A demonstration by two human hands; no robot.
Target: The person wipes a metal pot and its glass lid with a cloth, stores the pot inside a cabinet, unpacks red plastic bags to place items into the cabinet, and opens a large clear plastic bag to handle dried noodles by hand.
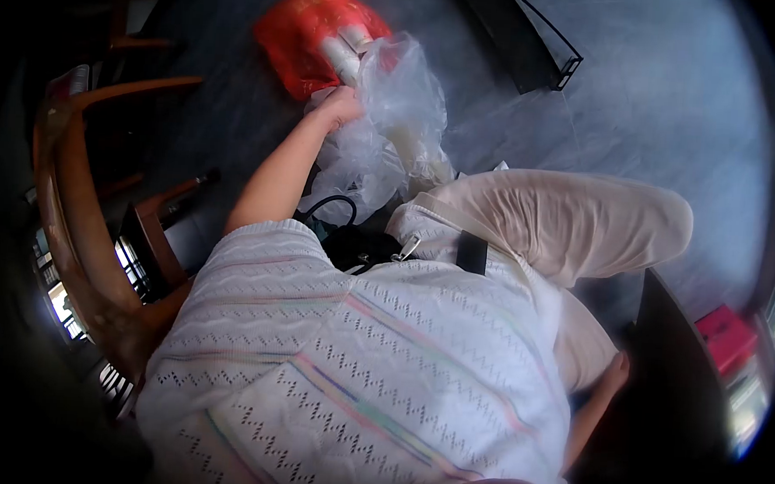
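Observation:
My left hand (340, 108) is closed on the gathered edge of a clear plastic bag (404, 94), which spreads down in crumpled folds toward my lap. Just beyond it a red plastic bag (302, 32) lies open on the floor, with white cylindrical items (341, 57) in its mouth. My right hand (615, 373) rests low beside my trouser leg (573, 221), close to a dark panel (674, 380). Most of its fingers are hidden, so I cannot make out what it touches. A black bag (361, 248) with a handle and zip sits against my front.
A curved wooden chair (84, 182) stands at my left. On the grey floor (623, 88) ahead lies a long black object (516, 38) with a thin frame. A pink-red box (724, 338) shows at the far right, past the dark panel.

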